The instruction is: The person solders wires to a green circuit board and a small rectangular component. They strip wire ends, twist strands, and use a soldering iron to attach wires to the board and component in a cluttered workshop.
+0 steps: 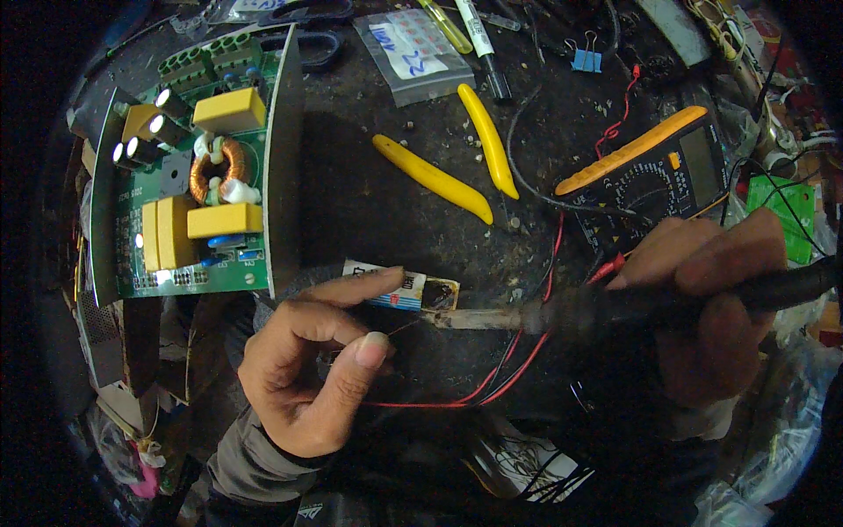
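Observation:
My right hand (716, 290) grips a soldering iron (492, 318) by its dark handle, and the iron lies level, pointing left. Its tip meets the edge of a small open box (443, 294) with dark brown residue inside. The box has a white and blue printed sleeve (395, 292). My left hand (312, 364) is closed, with the thumb and a finger pinching a thin wire (406, 328) whose end is close to the iron's tip. The left index finger rests along the sleeve. The remaining fingers are partly hidden.
A green circuit board (198, 189) in a metal frame stands at left. Yellow-handled pliers (435, 180) lie in the middle, near a multimeter (654, 171) with red leads (496, 386). A plastic bag (413, 61), a marker (483, 48) and a blue binder clip (586, 59) sit farther back.

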Tool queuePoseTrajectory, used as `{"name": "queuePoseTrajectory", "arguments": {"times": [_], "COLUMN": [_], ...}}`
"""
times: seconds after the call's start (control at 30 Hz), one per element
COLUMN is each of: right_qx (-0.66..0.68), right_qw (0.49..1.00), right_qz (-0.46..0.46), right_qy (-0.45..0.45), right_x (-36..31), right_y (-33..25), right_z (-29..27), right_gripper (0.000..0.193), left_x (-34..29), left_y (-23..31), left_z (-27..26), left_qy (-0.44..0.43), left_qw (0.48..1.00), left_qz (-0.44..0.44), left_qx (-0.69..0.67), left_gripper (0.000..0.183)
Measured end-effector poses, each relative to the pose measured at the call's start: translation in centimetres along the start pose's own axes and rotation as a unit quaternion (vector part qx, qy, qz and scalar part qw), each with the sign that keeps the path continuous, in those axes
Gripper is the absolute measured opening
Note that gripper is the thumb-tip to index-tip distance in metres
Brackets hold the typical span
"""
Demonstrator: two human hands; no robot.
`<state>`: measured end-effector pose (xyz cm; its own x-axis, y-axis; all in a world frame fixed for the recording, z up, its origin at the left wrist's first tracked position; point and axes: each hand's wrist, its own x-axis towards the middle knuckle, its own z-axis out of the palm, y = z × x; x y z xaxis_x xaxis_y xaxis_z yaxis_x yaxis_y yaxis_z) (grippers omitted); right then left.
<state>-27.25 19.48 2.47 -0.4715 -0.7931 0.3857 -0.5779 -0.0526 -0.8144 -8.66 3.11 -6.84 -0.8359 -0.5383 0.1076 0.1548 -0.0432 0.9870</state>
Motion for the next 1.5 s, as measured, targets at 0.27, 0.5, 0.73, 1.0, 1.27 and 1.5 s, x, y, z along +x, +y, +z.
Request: {"name": "queuePoseTrajectory", "arguments": {"times": [0.27,0.5,0.73,1.0,1.27,1.5], "right_qx": [-0.007,-0.030,-0.021,0.069,0.066,-0.057], "right_qw": [0.999,0.999,0.993,0.986,0.993,0.973], "right_qz": [0.015,-0.021,-0.088,-0.031,-0.049,-0.184], "right_qy": [-0.028,0.027,0.082,0.152,0.080,-0.125], "right_x": [0.2,0.1,0.7,1.8,1.1,0.9], "right_y": [-0.8,-0.1,-1.2,-4.6,-8.8,-10.5], "right_z": [0.0,-0.7,-2.9,-3.1,-1.1,3.7], "right_gripper": [0.027,0.028,0.040,0.046,0.054,0.031], "left_x": [0.1,-0.4,-1.3,-3.2,-5.1,-6.6], "left_y": [-0.2,0.1,-0.6,1.0,2.7,4.3], "left_z": [0.0,-0.7,-1.3,-2.7,-3.5,-3.2], "left_qy": [-0.007,-0.009,0.013,0.020,0.012,-0.003], "left_qw": [0.999,0.999,0.975,0.954,0.935,0.932], "left_qz": [0.031,-0.025,-0.032,-0.031,-0.003,0.002], "left_qx": [0.023,-0.040,-0.221,-0.296,-0.354,-0.362], "left_gripper": [0.010,0.012,0.014,0.015,0.013,0.012]}}
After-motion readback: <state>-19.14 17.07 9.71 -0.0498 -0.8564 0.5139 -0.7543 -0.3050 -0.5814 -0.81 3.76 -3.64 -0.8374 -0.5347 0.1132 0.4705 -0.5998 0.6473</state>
